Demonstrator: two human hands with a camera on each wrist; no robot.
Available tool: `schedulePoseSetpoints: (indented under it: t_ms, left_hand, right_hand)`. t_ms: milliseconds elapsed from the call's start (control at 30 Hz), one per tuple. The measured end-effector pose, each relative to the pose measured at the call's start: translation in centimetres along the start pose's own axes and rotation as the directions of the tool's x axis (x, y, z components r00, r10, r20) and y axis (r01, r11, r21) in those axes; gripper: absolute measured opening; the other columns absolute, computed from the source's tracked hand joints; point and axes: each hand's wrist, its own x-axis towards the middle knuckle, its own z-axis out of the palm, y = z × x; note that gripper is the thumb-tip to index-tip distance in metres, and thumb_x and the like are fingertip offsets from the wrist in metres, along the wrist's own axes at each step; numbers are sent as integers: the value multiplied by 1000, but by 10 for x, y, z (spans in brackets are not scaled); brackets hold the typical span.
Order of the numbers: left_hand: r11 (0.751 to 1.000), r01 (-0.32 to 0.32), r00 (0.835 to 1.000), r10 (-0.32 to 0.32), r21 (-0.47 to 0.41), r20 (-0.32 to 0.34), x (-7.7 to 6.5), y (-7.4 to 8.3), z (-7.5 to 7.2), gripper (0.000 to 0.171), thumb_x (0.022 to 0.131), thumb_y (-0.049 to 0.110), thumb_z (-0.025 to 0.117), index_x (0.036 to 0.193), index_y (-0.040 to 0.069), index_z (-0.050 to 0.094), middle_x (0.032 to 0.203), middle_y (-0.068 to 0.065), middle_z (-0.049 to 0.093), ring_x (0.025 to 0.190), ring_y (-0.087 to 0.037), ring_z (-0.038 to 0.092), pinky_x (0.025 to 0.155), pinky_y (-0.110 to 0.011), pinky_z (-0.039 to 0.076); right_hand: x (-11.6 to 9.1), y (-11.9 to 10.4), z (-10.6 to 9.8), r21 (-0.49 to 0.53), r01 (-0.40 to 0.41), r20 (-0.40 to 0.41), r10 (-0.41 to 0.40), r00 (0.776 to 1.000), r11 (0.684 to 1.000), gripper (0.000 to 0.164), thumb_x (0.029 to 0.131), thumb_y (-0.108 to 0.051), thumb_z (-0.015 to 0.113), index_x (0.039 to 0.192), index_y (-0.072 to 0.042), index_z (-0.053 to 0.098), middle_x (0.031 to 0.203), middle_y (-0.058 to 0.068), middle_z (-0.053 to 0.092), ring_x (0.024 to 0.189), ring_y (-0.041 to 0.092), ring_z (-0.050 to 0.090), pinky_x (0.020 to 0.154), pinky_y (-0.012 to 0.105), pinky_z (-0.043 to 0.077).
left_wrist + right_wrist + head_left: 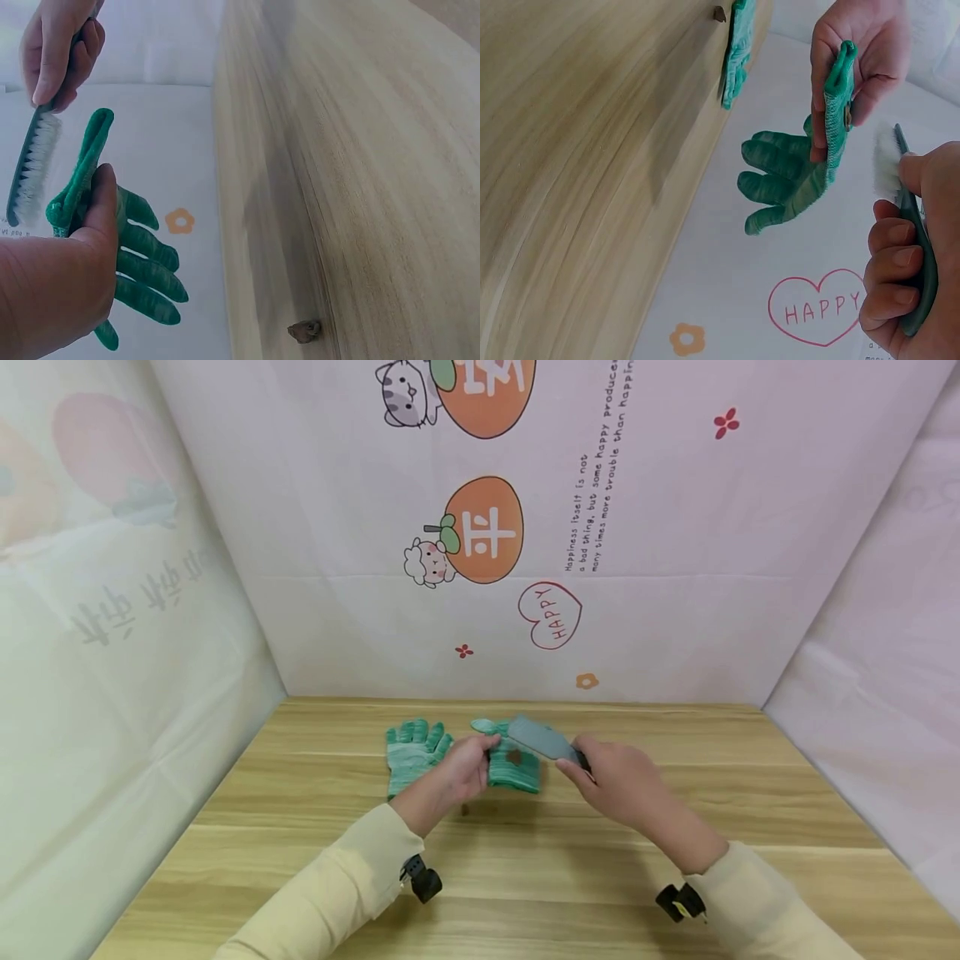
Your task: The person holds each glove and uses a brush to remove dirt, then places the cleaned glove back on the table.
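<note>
In the head view, your left hand [467, 768], at the centre of the frame, has its grip closed on a green knitted glove [517, 770], which hangs just to its right with its fingers towards the top of the frame and a brown patch [514, 757] on its face. Your right hand [622, 781], right of centre, grips a scrub brush [542, 739], whose grey-green back overlaps the upper part of that glove. A second green glove [408, 756] lies on the wood-grain surface [525, 885], left of your left hand.

In the left wrist view, your left grip holds the glove at left of centre, its cuff towards the top and its fingers spread to the lower right. The brush stands at the left edge, white bristles turned towards the glove, a gap between them. A small brown clump [304, 331] sits on the surface at the bottom.

In the right wrist view, your right grip wraps the brush handle at the lower right. The held glove is upper centre, between your left thumb and fingers, near the bristles but apart. The second glove shows at the top, left of centre.
</note>
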Motion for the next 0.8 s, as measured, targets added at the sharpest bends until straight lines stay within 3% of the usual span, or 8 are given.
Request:
schedulePoseSetpoints:
  t_ms: [133,267,433,567,667,800]
  left_hand:
    - [1000,0,1000,0,-14,9,-2,-1,0,20,106,14,36,94,5,49,71,4,57,52,-2,50,52,-15,42]
    - [1000,-7,999,7,-11,31,-4,-2,-1,26,106,15,31,101,2,52,77,0,64,65,-6,62,60,-20,51]
    - [1000,-1,1000,2,-15,28,-5,-2,-2,29,106,18,30,100,2,54,79,-2,67,71,-10,66,66,-25,53]
    - [1000,8,1000,-8,-15,-15,-7,-1,-2,27,106,20,33,93,6,52,72,3,64,66,-8,62,80,-31,46]
    - [1000,13,999,-13,-16,-40,-8,0,-2,25,105,19,35,90,7,51,62,5,59,58,-6,57,99,-42,37]
    - [1000,15,998,-16,-18,-66,-8,2,-2,25,105,18,37,86,8,49,47,8,43,44,-4,45,110,-50,26]
  right_hand:
    - [2,-3,5,-18,7,11,-7,1000,1000,28,98,-36,60,90,-9,54,60,-6,42,50,9,39,47,26,34]
    - [5,-8,9,-36,40,13,-39,999,999,29,97,-36,61,88,-10,52,59,-6,39,48,8,36,45,25,31]
    - [5,-10,12,-52,66,10,-65,998,996,29,96,-34,63,87,-10,49,58,-6,37,48,8,33,45,24,28]
    - [4,-10,14,-61,67,27,-65,997,996,29,97,-34,62,86,-11,48,59,-6,36,48,8,33,45,24,28]
    - [3,-10,15,-62,72,28,-70,997,995,29,97,-33,62,85,-11,48,58,-6,36,48,7,31,44,24,26]
    - [1,-9,16,-68,82,23,-80,997,994,27,97,-32,62,87,-10,50,58,-7,35,48,7,31,44,23,25]
